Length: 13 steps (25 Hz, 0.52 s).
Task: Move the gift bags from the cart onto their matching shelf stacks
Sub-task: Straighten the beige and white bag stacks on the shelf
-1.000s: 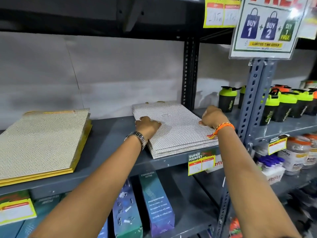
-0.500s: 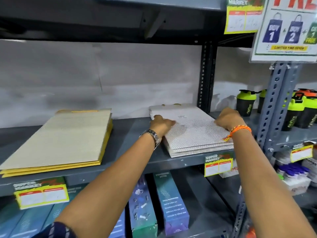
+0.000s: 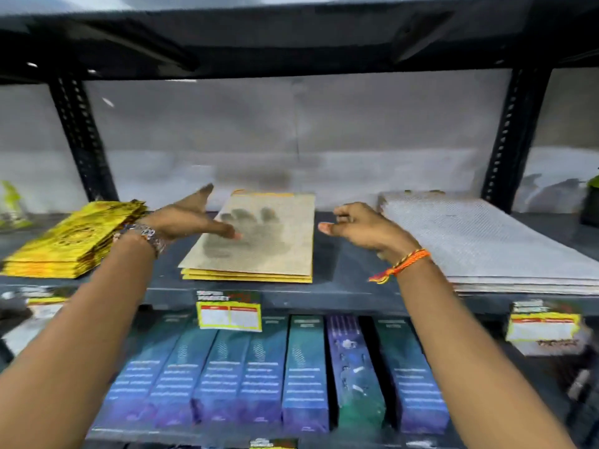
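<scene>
Three flat stacks of gift bags lie on the grey shelf (image 3: 337,296). A bright yellow patterned stack (image 3: 74,241) is at the left, a beige stack with yellow edges (image 3: 278,251) in the middle, and a white dotted stack (image 3: 486,247) at the right. My left hand (image 3: 188,218) hovers open over the left edge of the beige stack, casting a shadow on it. My right hand (image 3: 363,226) hangs between the beige and white stacks, fingers loosely curled, holding nothing. The cart is out of view.
Below the shelf stand several tall blue and teal boxes (image 3: 304,371). Yellow price tags (image 3: 228,314) hang on the shelf edge. Dark perforated uprights (image 3: 515,137) frame the bay, with another shelf close overhead. A dark bottle shows at the far right edge.
Both hands have lifted off the white dotted stack and moved left. The view has swung left, bringing the yellow patterned stack into sight.
</scene>
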Each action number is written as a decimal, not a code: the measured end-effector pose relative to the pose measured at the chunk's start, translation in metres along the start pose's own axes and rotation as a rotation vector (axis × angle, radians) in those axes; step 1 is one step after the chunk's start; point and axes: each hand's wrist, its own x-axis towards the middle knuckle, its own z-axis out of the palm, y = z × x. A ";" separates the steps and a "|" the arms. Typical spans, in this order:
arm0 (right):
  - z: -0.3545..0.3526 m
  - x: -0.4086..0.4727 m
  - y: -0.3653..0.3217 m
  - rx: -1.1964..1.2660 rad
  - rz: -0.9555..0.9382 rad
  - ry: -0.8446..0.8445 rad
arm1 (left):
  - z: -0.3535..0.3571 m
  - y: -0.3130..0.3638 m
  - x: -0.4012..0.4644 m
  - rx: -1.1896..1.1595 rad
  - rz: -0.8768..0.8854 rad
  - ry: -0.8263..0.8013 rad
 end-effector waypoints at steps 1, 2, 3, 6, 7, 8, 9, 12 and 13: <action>0.017 0.000 -0.005 0.110 0.008 -0.076 | -0.004 -0.018 -0.007 0.033 -0.034 -0.076; 0.032 0.002 -0.006 0.182 0.024 -0.143 | -0.005 -0.034 -0.013 0.039 -0.048 -0.149; 0.043 0.002 -0.006 0.214 0.035 -0.181 | -0.001 -0.045 -0.018 0.047 -0.043 -0.198; 0.064 0.007 -0.001 0.195 0.079 -0.163 | 0.012 -0.064 -0.023 0.057 0.053 -0.189; 0.069 0.009 0.001 0.169 0.077 -0.137 | 0.016 -0.065 -0.023 0.035 0.094 -0.163; 0.073 0.013 0.004 0.132 0.087 -0.110 | 0.018 -0.066 -0.022 -0.001 0.125 -0.144; 0.075 0.014 0.004 0.086 0.109 -0.088 | 0.019 -0.066 -0.021 -0.043 0.141 -0.143; 0.077 0.018 -0.004 -0.030 0.149 -0.052 | 0.019 -0.067 -0.018 -0.126 0.140 -0.198; 0.076 0.019 -0.007 -0.058 0.162 -0.050 | 0.018 -0.067 -0.018 -0.147 0.137 -0.208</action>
